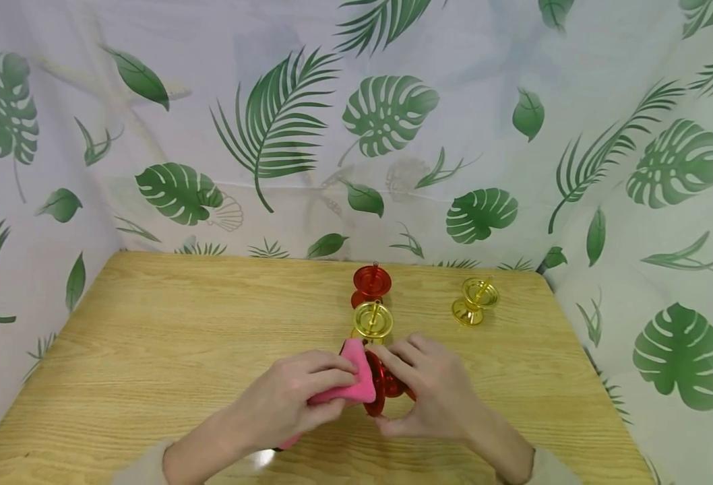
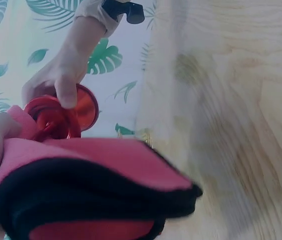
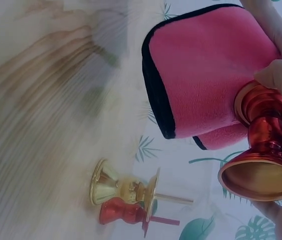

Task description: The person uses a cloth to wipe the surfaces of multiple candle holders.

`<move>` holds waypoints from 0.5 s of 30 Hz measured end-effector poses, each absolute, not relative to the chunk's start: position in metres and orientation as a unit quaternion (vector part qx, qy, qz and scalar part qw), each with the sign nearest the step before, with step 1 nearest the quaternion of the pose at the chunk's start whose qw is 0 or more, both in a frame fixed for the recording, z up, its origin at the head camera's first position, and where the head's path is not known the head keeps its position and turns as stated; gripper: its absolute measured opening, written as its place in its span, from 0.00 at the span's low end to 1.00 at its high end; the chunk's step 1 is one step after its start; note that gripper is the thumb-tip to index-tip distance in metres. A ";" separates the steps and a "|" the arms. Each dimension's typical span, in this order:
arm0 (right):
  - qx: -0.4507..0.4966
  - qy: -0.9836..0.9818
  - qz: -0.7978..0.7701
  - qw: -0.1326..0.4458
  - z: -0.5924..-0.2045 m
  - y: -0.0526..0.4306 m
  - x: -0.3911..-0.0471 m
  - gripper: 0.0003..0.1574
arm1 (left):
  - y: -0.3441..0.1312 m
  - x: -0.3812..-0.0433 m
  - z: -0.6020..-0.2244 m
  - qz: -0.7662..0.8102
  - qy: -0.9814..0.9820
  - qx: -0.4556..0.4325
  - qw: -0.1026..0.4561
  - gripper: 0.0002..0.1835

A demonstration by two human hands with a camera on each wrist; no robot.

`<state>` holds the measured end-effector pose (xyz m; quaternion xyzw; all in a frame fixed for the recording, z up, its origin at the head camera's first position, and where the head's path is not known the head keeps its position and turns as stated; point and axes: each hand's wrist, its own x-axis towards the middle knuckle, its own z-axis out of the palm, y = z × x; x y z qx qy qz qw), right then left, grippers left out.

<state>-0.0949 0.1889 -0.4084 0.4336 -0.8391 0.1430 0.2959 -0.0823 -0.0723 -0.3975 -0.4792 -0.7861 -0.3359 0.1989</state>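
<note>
Tilted on its side, a shiny red candle holder [image 1: 376, 387] is gripped by my right hand [image 1: 432, 391], its hollow gold-coloured base showing in the right wrist view. My left hand [image 1: 292, 397] holds a folded pink cloth [image 1: 356, 377] with black edging and presses it against the dish end of the holder. In the right wrist view the pink cloth [image 3: 205, 75] covers that end, so the spike is hidden there. Just beyond the hands stands a gold candle holder [image 1: 373, 320], upright with its spike pointing up.
Behind the near gold holder is another red candle holder [image 1: 372, 281], upright. A second gold candle holder [image 1: 475, 301] stands farther right on the wooden table [image 1: 211, 323]. A leaf-patterned white cloth [image 1: 308, 135] hangs behind and along both sides.
</note>
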 end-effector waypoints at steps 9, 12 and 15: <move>0.449 -0.819 0.165 0.317 -0.413 0.186 -0.092 0.55 | -0.067 -0.081 -0.399 -0.351 -0.786 -0.476 0.179 0.11; 0.450 -0.814 0.176 0.322 -0.412 0.188 -0.091 0.55 | -0.073 -0.083 -0.398 -0.377 -0.780 -0.469 0.173 0.11; 0.442 -0.816 0.199 0.316 -0.411 0.191 -0.090 0.52 | -0.081 -0.084 -0.397 -0.430 -0.766 -0.451 0.157 0.13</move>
